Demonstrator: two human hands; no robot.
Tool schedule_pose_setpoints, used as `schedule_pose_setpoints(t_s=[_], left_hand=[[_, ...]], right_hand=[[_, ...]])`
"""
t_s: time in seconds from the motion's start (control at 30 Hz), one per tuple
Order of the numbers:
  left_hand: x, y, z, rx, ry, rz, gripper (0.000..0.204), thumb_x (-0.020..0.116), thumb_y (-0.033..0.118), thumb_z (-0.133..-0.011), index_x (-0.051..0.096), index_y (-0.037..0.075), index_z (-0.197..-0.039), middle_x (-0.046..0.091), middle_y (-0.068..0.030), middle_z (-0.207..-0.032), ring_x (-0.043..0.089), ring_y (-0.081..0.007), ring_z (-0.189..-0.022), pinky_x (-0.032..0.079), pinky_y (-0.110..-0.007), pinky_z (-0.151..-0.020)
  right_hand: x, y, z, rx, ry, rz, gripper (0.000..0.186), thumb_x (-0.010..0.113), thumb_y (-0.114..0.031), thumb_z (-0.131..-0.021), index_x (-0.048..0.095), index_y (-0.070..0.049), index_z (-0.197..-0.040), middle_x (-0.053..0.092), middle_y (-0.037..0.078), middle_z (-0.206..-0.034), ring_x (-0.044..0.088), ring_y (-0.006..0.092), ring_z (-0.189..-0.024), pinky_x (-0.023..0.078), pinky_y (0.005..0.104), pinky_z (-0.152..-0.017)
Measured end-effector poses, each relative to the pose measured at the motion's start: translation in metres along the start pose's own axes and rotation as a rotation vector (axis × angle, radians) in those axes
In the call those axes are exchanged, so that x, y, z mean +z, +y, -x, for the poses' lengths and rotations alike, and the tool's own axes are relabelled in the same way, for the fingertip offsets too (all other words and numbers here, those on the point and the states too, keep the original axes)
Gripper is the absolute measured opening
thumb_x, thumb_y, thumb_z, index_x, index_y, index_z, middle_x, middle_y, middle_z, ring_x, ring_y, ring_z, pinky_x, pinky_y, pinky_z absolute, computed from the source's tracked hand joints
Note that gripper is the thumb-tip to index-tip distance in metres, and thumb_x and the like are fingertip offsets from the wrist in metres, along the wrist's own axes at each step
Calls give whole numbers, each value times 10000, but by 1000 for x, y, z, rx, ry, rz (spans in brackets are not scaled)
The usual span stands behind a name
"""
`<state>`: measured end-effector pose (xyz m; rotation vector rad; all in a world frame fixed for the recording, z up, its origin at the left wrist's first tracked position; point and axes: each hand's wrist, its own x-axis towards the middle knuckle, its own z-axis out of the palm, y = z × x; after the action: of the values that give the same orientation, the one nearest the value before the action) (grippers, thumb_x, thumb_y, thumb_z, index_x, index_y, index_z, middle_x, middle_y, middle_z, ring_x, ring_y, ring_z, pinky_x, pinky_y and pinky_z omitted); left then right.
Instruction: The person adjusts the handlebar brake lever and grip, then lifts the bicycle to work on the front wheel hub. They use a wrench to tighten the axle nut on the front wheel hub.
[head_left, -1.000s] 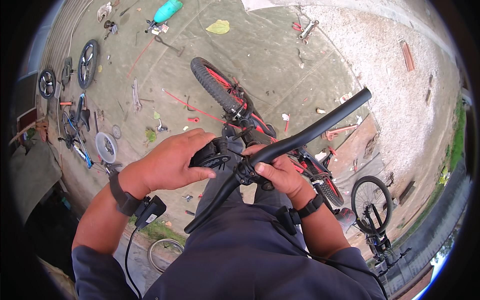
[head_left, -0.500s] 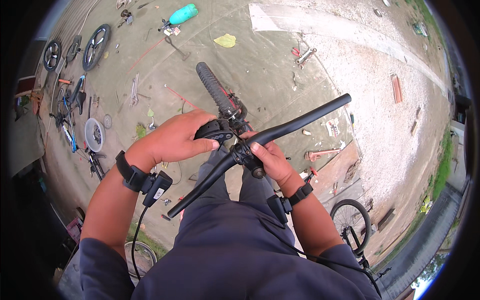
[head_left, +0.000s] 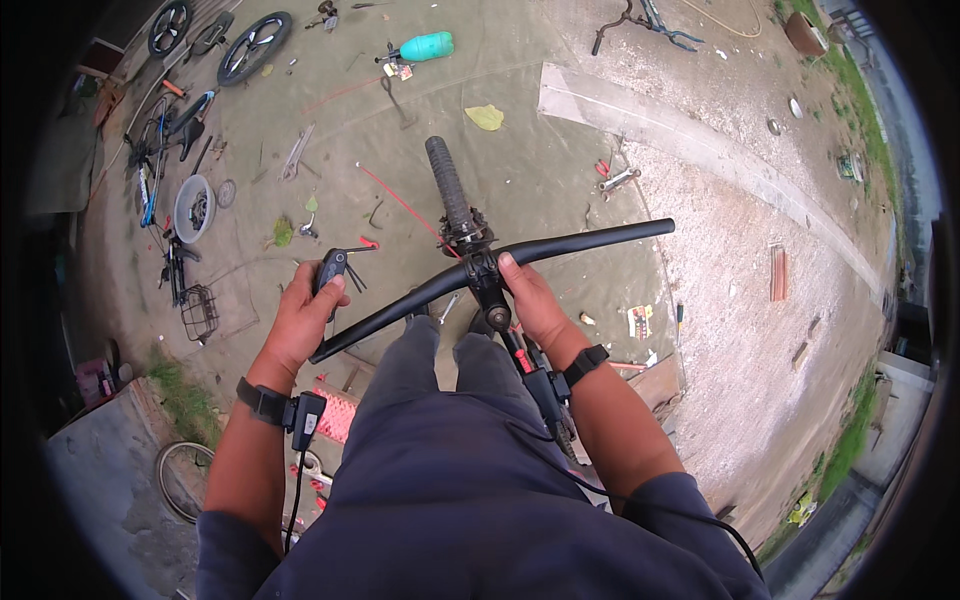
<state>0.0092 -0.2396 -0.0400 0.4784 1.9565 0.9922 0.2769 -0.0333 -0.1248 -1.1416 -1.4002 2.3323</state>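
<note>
My left hand (head_left: pixel 298 322) is closed around a black folding multi-tool (head_left: pixel 331 270), held left of the bike and off the bar. A few of its hex keys are swung out toward the right. A black bicycle handlebar (head_left: pixel 600 239) crosses in front of me, clamped in the black stem (head_left: pixel 488 287). On the stem's right side my right hand (head_left: pixel 537 305) grips, thumb up by the clamp, the other fingers partly hidden underneath. Beyond the bar the knobby front tire (head_left: pixel 450 180) points away from me.
Tools lie about on the ground, among them wrenches (head_left: pixel 296 152) and red-handled pliers (head_left: pixel 602 168). At left stand a white basin (head_left: pixel 194 208) of parts and a wire basket (head_left: pixel 200 314). A teal bottle (head_left: pixel 427 46) lies far off. Gravel (head_left: pixel 720 260) covers the right side.
My left hand with the multi-tool has moved left, away from the stem, and the hex keys now show. The handlebar has turned to lie more level across my view. My right hand stays at the stem.
</note>
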Motion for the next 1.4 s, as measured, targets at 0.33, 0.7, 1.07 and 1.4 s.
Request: schedule_pose_setpoints(t_s=[0.33,0.7,1.07,1.4], left_hand=[[28,-48,30,192,287,-309,510,680,328,-1008,520,-44,-1318,672,-195,-1007,679,-304,-913,537,-419,-833],[44,-76,45,223,436,-312,530,721,326,-968,534,-44,-1298,683,-250,-1075,683,-399,-962,537,-451,-874],[46,-66,45,240,483,-320,504,740,313,-948,562,-27,-1274,693,-230,-1027,687,-396,-915,543,-458,-828],[47,-65,51,222,505,-327,506,742,314,-947,557,-20,-1280,695,-230,-1040,691,-400,-925,543,-462,-833]], right_hand=[[-38,-1,25,-61,-290,365,705,782,-424,-956,539,10,-1456,610,195,-1400,614,293,-1252,488,411,-1073],[-13,-6,28,-216,-265,861,774,824,-380,-881,511,11,-1471,600,260,-1396,602,401,-1285,513,440,-1061],[-23,2,24,-233,-351,718,773,819,-346,-918,479,-2,-1521,583,231,-1436,600,319,-1303,551,399,-1010],[-39,-145,50,-677,-36,1431,365,861,-222,-804,720,-94,-1116,701,110,-1082,672,332,-1048,524,452,-927]])
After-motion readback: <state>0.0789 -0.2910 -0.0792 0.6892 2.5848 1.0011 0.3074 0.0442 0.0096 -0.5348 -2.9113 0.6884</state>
